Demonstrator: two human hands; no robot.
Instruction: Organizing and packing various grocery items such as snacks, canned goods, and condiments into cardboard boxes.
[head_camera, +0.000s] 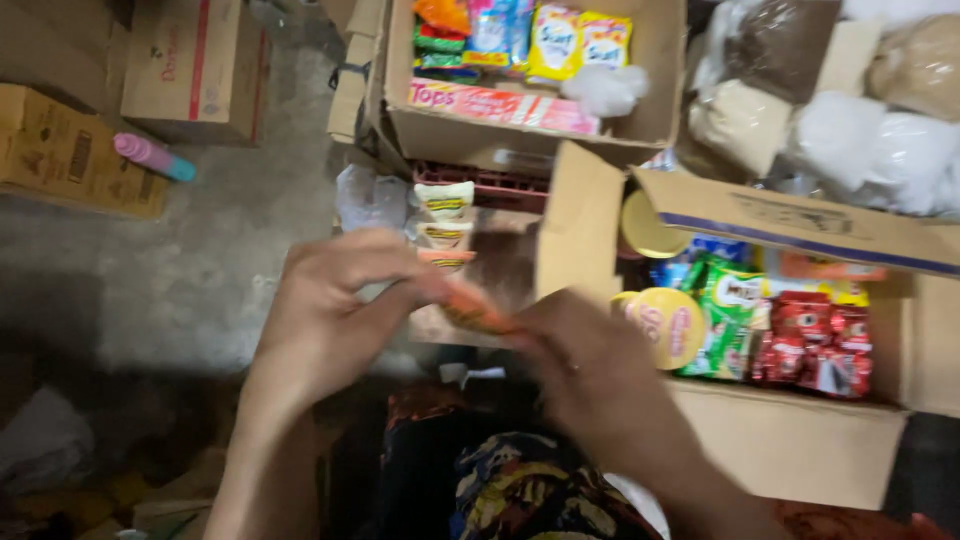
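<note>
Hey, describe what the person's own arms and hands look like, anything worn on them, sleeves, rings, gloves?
Both hands are bare, with no gloves. The left hand and its forearm show no sleeve, watch or bracelet. The right hand is motion-blurred; a small glint on one finger may be a ring, but it is too blurred to be sure. Its forearm is also unsleeved as far as the picture shows.

The person's left hand (330, 310) and right hand (590, 370) are bare, forearms unsleeved; a thin ring shows on a right finger, and at six o'clock lies patterned clothing (520, 490), dark with yellow and blue
</note>
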